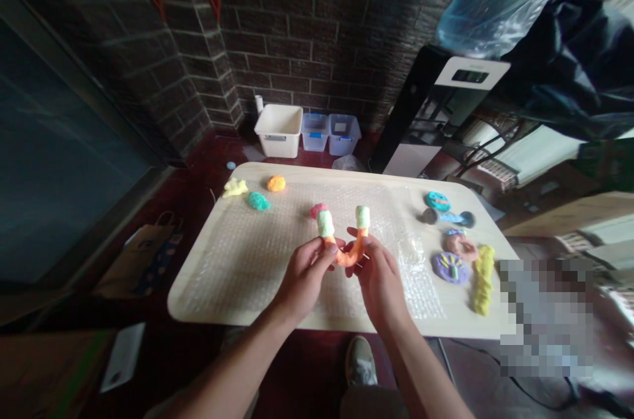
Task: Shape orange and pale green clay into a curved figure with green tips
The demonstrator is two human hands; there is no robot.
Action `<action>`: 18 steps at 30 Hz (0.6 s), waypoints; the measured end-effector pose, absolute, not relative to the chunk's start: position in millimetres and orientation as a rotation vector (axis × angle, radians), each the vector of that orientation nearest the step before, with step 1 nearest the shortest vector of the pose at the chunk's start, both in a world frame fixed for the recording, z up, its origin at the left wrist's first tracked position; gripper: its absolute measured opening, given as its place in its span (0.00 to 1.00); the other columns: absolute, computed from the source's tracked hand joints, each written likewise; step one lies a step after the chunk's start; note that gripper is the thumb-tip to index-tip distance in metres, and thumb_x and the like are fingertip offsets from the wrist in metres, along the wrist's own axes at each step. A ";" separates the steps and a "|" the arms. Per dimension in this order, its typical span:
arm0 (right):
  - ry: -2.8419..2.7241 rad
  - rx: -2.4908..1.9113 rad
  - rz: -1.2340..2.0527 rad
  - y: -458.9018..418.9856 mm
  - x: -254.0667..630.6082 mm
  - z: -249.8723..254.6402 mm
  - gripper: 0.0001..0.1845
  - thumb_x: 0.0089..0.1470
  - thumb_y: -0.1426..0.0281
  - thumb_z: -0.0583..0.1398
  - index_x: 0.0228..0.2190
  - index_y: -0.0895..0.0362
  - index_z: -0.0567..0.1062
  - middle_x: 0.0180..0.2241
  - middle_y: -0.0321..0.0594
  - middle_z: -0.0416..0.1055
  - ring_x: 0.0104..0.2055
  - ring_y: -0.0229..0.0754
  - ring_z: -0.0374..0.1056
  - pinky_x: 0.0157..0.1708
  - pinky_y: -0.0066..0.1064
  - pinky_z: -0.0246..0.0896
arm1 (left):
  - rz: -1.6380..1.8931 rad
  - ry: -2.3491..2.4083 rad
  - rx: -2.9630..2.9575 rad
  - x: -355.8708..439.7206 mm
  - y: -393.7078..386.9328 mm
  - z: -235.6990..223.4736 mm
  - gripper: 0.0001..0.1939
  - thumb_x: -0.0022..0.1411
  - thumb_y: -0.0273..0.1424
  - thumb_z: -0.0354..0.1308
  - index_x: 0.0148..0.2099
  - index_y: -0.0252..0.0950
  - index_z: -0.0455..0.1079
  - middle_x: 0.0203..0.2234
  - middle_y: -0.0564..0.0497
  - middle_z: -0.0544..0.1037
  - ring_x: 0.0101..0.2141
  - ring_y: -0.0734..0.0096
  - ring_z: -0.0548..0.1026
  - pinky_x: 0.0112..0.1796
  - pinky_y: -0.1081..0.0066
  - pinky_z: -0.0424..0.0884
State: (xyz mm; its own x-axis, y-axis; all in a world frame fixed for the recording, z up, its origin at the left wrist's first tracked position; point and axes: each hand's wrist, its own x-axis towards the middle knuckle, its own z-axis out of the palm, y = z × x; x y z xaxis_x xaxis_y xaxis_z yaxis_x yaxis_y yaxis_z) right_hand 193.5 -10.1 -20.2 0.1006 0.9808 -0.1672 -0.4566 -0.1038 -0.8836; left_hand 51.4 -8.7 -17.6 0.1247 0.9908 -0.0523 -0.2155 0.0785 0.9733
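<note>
Above the middle of the table, both hands hold a U-shaped clay piece (349,256), orange along the curve with a pale green cap on each upright end. The fingers of my left hand (308,271) are closed round its left arm, just under the cap. On the other side, my right hand (380,277) grips the right arm between thumb and fingers. Just behind the left cap lies a pink clay lump (317,209), partly covered by it. Bubble wrap (257,260) spreads over the table beneath the hands.
Yellow (235,188), green (258,201) and orange (276,183) clay lumps lie at the table's far left. On the right are a dumbbell-like piece (448,217), a purple disc (451,267), a yellow strip (484,280) and others. Bins (280,135) and a water dispenser (421,115) stand behind.
</note>
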 end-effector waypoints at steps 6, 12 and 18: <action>-0.980 -1.112 1.305 -13.3 193.6 -25.5 0.19 0.65 0.54 0.63 0.47 0.53 0.84 0.29 0.38 0.76 0.27 0.40 0.65 0.28 0.31 0.62 | 1.194 1.074 1.164 47.4 -9.5 -22.1 0.21 0.71 0.48 0.59 0.50 0.36 0.80 0.34 0.47 0.82 0.35 0.62 0.77 0.39 0.69 0.70; -1.058 -1.104 1.319 -11.8 193.2 -25.9 0.18 0.66 0.55 0.62 0.43 0.54 0.85 0.25 0.36 0.73 0.27 0.41 0.66 0.30 0.32 0.63 | 1.242 1.022 1.067 47.5 -7.2 -23.8 0.23 0.71 0.48 0.58 0.53 0.34 0.79 0.32 0.48 0.79 0.33 0.64 0.76 0.38 0.68 0.72; -0.921 -1.060 1.367 -11.6 191.7 -26.0 0.16 0.64 0.57 0.63 0.40 0.55 0.84 0.25 0.37 0.74 0.26 0.40 0.66 0.29 0.32 0.61 | 1.277 0.968 0.766 47.6 -4.7 -21.3 0.22 0.65 0.46 0.65 0.48 0.30 0.80 0.34 0.46 0.79 0.33 0.65 0.77 0.35 0.68 0.74</action>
